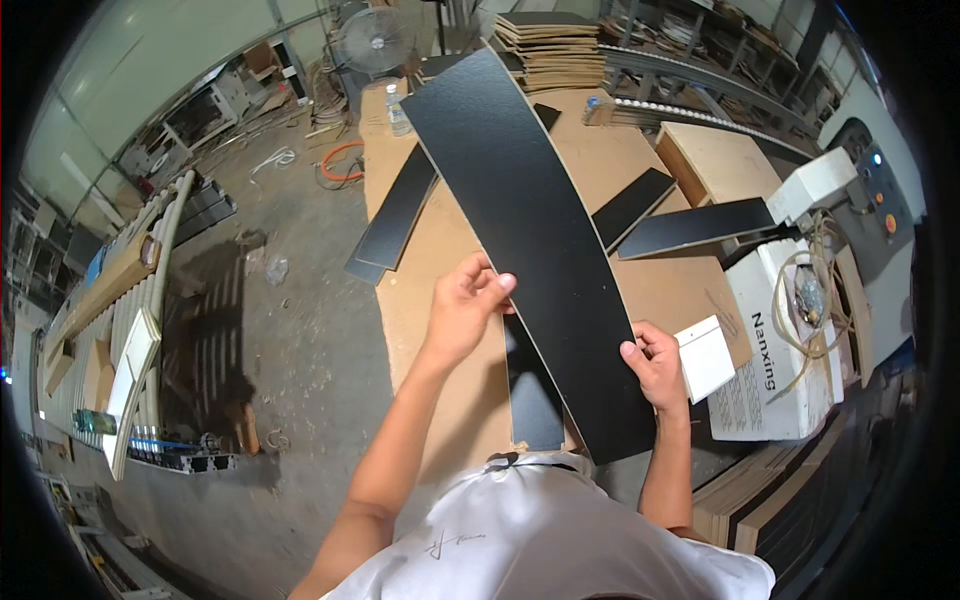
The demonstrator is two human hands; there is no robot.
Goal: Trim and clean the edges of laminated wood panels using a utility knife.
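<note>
A long black board (540,220) with a pale edge is held up in front of me, slanting from upper left to lower right. My left hand (468,308) pinches its left edge, thumb on the black face. On the opposite edge, lower down, my right hand (655,368) grips it with the thumb along the rim. Beneath lies a brown sheet-covered worktable (440,375). Another dark board (535,390) lies under the held one, partly hidden by it. Dark boards (395,220) rest crossed at the left, and two more black boards (690,228) lie at the right.
A stack of boards (550,55) and a clear bottle (397,110) stand at the far side. On the right are a wooden box (715,165), a white carton (770,350) with a coiled cable, and a machine panel (880,190). A roller conveyor (125,310) stands at left.
</note>
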